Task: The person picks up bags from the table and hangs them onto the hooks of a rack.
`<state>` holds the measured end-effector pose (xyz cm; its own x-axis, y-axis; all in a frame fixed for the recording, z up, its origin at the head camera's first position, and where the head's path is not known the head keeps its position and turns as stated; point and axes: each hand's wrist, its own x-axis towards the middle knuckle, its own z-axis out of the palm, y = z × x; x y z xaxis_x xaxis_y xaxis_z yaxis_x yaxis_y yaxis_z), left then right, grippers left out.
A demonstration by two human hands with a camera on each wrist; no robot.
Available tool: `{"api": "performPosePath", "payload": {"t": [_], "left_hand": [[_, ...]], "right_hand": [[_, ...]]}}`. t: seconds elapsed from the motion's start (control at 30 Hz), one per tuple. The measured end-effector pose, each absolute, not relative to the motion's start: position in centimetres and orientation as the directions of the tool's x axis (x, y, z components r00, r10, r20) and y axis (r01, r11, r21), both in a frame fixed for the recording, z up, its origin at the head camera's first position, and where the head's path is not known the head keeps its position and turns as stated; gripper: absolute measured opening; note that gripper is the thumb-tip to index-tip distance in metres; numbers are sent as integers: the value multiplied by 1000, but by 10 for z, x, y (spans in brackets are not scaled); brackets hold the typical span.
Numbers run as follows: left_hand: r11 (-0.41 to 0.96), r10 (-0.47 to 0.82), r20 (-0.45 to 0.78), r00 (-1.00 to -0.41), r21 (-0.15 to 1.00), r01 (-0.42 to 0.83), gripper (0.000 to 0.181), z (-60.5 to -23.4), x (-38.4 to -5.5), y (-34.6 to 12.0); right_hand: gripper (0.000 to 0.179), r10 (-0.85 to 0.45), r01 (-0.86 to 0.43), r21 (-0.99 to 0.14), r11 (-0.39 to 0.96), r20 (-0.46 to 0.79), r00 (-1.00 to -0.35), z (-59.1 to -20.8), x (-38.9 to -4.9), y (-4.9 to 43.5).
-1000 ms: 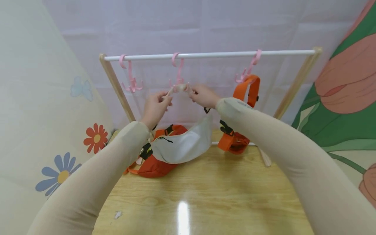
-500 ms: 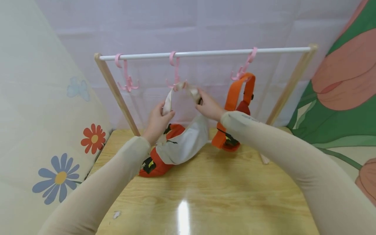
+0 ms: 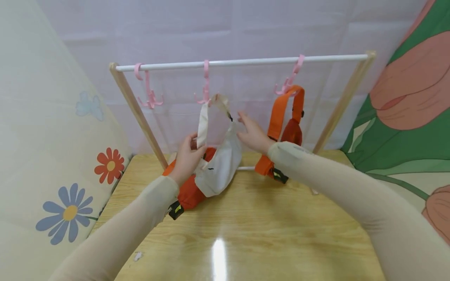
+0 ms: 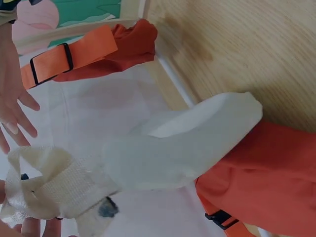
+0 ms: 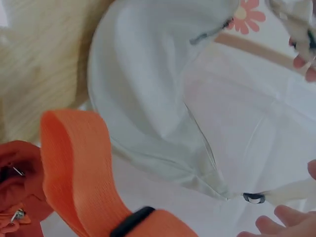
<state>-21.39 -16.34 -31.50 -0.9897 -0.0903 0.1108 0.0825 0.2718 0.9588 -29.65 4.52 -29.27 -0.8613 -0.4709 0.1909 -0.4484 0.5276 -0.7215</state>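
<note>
A white waist bag (image 3: 221, 168) hangs by its cream strap (image 3: 202, 125) from the middle pink hook (image 3: 206, 93). Around the strap's left side, the thumb and fingers of my left hand (image 3: 188, 158) hold the webbing. My right hand (image 3: 254, 134) is to the right of the bag with fingers extended, apart from the strap. In the right wrist view, its fingertips lie just below a small black strap adjuster (image 5: 254, 198). Behind and below the white bag, an orange-red waist bag (image 3: 191, 193) lies on the table, partly hidden.
A second orange waist bag (image 3: 291, 132) hangs from the right pink hook (image 3: 288, 84), close to my right forearm. The left pink hook (image 3: 151, 99) holds nothing. A white rail (image 3: 246, 62) on wooden posts (image 3: 138, 113) carries the hooks above the wooden table (image 3: 263, 226).
Both hands have come down from the middle hook. My right hand has let go of the strap and its fingers have spread. The left hand has slid lower along the strap.
</note>
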Motion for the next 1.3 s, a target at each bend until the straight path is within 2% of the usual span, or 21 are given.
{"api": "performPosePath", "payload": {"t": [0.23, 0.4, 0.63, 1.0, 1.3], "left_hand": [[259, -68, 160, -985, 956, 137, 50, -328, -207, -164], [253, -48, 139, -989, 959, 123, 57, -337, -199, -165], [263, -98, 104, -990, 962, 75, 68, -351, -190, -171], [222, -113, 160, -981, 966, 132, 65, -371, -181, -185], [200, -112, 161, -981, 970, 136, 63, -391, -174, -193]], "right_hand": [[68, -509, -422, -733, 533, 120, -852, -298, -276, 48], [67, -524, -446, -736, 509, 146, -839, -300, -264, 54], [66, -531, -457, -748, 481, 166, -831, -301, -252, 64], [67, -547, -448, -767, 459, 154, -823, -309, -236, 71], [66, -562, -503, -752, 427, 215, -799, -318, -228, 77]]}}
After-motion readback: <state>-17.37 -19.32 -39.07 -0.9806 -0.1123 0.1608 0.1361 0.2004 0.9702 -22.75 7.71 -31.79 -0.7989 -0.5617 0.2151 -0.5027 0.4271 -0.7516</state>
